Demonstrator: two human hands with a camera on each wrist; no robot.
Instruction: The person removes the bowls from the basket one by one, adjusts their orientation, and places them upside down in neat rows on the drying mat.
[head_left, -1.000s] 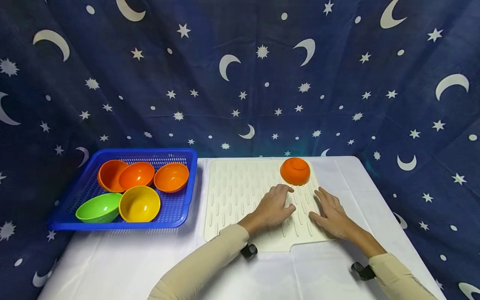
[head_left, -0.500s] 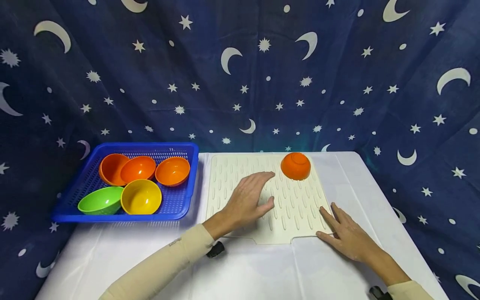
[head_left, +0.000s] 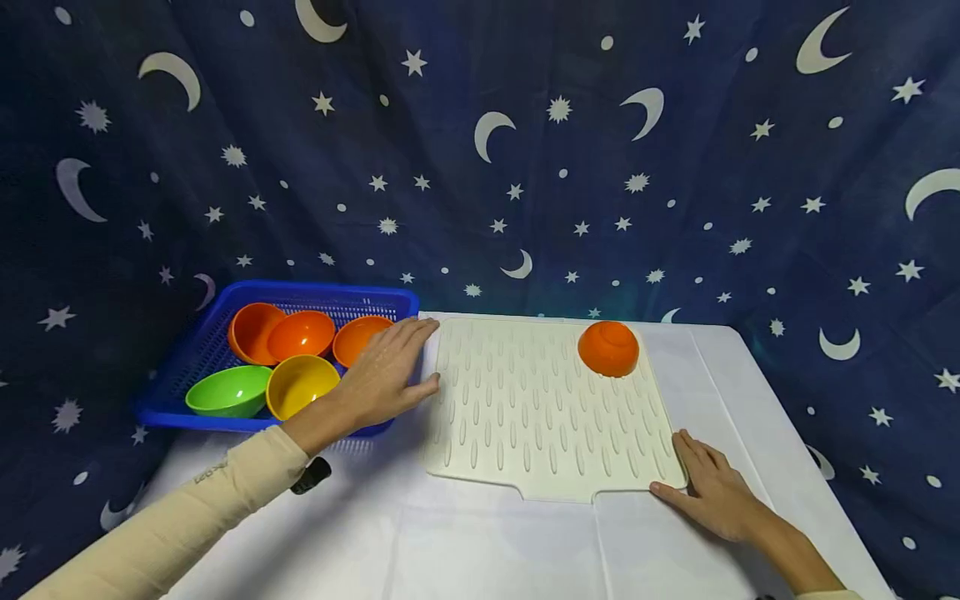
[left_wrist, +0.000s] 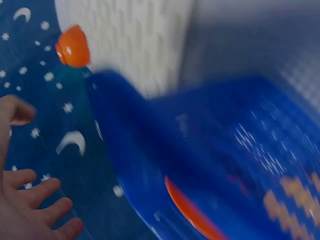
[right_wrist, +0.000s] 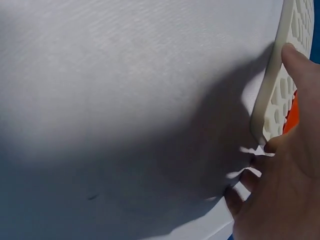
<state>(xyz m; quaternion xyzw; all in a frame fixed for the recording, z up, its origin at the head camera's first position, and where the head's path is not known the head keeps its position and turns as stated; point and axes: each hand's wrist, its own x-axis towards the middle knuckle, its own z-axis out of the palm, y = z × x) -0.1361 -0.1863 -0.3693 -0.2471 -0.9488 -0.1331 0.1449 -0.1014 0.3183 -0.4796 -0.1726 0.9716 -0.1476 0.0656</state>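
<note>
My left hand (head_left: 382, 375), fingers extended and thumb apart, is over the right side of the blue plastic basket (head_left: 202, 421), holding nothing. Its forearm passes over the basket's front, and the hand partly covers an orange bowl (head_left: 356, 335). In the basket also lie a yellow bowl (head_left: 300, 385), a green bowl (head_left: 228, 392) and two more orange bowls. My right hand (head_left: 716, 492) touches the near right corner of a cream ridged mat (head_left: 517, 417), its thumb at the front edge and fingers along the side. An orange bowl (head_left: 608, 348) sits upside down on the mat's far right.
A white cloth (head_left: 480, 550) covers the table under the basket and mat. Behind and at both sides hangs a dark blue curtain (head_left: 442, 75) with moons and stars. The left wrist view is blurred over the basket (left_wrist: 130, 145).
My left hand has swung left from the mat to the basket. My right hand has moved back and right to the mat's near corner. The upside-down bowl has stayed on the mat.
</note>
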